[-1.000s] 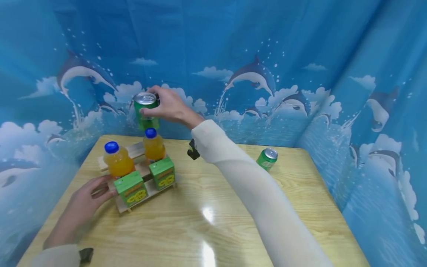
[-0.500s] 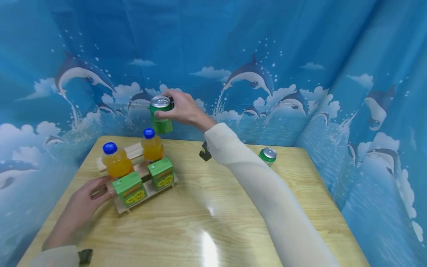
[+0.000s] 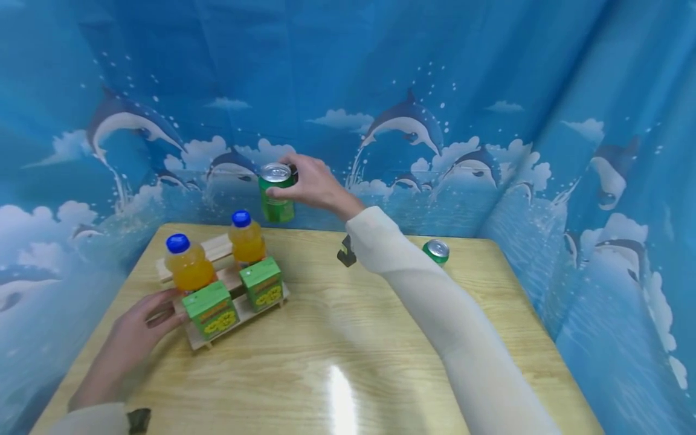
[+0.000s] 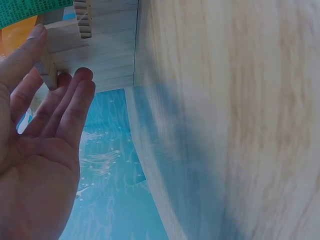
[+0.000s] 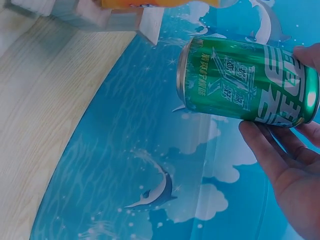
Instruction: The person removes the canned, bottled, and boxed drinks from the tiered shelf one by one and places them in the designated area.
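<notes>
High at the back, above the table's far edge, my right hand (image 3: 318,186) grips a green soda can (image 3: 277,196) near its top; in the right wrist view the can (image 5: 245,82) lies between thumb and fingers. My left hand (image 3: 136,326) holds the left end of a stepped wooden rack (image 3: 247,311), and in the left wrist view thumb and fingers (image 4: 75,107) are on either side of its wooden edge. Two orange juice bottles with blue caps (image 3: 190,266) (image 3: 247,241) stand on the rack's middle step. Two green juice boxes (image 3: 211,309) (image 3: 262,284) sit on the front step.
Another green can (image 3: 437,251) stands at the back right of the wooden table (image 3: 413,362), partly hidden by the right sleeve. A blue dolphin-print curtain (image 3: 348,78) hangs close behind the table and along its sides.
My right hand has moved right and slightly down with the can, from above the rack to right of the bottles. The left hand and the rack have stayed put.
</notes>
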The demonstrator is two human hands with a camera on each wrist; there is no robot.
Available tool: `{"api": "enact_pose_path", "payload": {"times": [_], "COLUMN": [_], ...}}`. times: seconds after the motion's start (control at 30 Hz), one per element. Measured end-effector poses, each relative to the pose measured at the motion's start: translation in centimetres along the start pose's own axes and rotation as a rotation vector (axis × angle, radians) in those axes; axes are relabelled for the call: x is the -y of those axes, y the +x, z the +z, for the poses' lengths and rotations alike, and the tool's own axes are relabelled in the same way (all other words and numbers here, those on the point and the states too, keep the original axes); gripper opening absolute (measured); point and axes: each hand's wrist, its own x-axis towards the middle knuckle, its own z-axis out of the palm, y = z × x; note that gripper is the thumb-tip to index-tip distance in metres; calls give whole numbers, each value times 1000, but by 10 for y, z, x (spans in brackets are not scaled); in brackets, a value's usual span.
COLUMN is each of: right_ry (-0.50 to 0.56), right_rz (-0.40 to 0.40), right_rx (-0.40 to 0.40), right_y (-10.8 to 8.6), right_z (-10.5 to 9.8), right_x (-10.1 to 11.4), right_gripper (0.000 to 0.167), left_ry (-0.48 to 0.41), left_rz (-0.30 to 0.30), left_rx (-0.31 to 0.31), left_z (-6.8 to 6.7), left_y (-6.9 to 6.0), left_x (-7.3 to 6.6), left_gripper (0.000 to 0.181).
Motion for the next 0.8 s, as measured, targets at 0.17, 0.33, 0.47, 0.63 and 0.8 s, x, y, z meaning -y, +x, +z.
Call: {"api": "enact_pose_path", "payload": {"times": [0.17,0.33,0.47,0.63,0.8], "right_ry": [10,22,50,62,65], "right_rz": [20,48,72,89,103], "right_rx": [-24,-32,-30,-41,-57], "right_y": [-8,-18,-26,-32,-40], "right_z": [-1,-4,-8,-12,-15], "right_x": [-9,-20,-31,-43,-53], "right_gripper": [60,60,59,57,57], "left_ry": [-14,-4,-7,8,8], "left_rz": [-18,-17,-43,-37,-23], "left_rx": [10,10,28,28,30], "left_z": [0,0,-2,-2,-2], "left_y": [-1,0,1,1,0], "left_x": [-1,-1,-4,-5,-4], "left_gripper": [79,78,80,81,80]}}
